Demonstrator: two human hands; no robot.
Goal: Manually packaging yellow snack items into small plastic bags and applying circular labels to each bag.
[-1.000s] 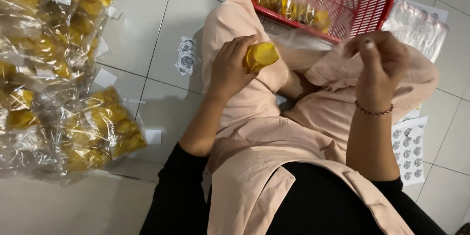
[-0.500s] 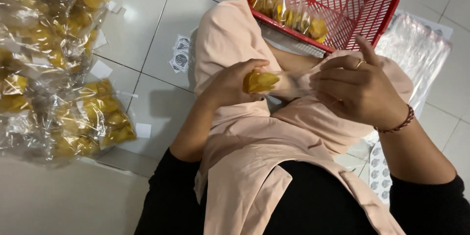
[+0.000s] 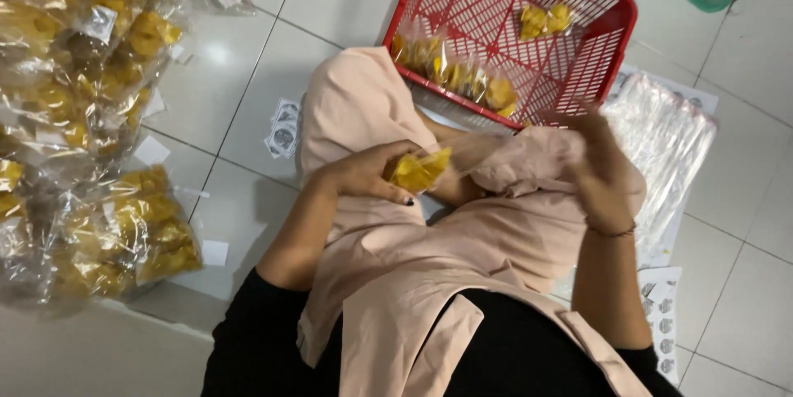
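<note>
Here, white tiled floor point(image 3: 248, 108) under everything. Big heap of clear bags of yellow snacks point(image 3: 83, 116) lies along the left side. Red plastic basket point(image 3: 611, 33) sits top centre, a few filled bags inside it; a stack of empty clear bags point(image 3: 669, 149) lies just right of it. Peach cloth point(image 3: 462, 248) covers the lap. Left hand point(image 3: 368, 175) is closed around a small packet of yellow snacks point(image 3: 417, 171), held over the lap, just below the basket. Right hand point(image 3: 599, 166) is raised, blurred; cannot tell its grip. Sticker sheets: one point(image 3: 283, 128) left of the cloth, another point(image 3: 663, 323) lower right.
</note>
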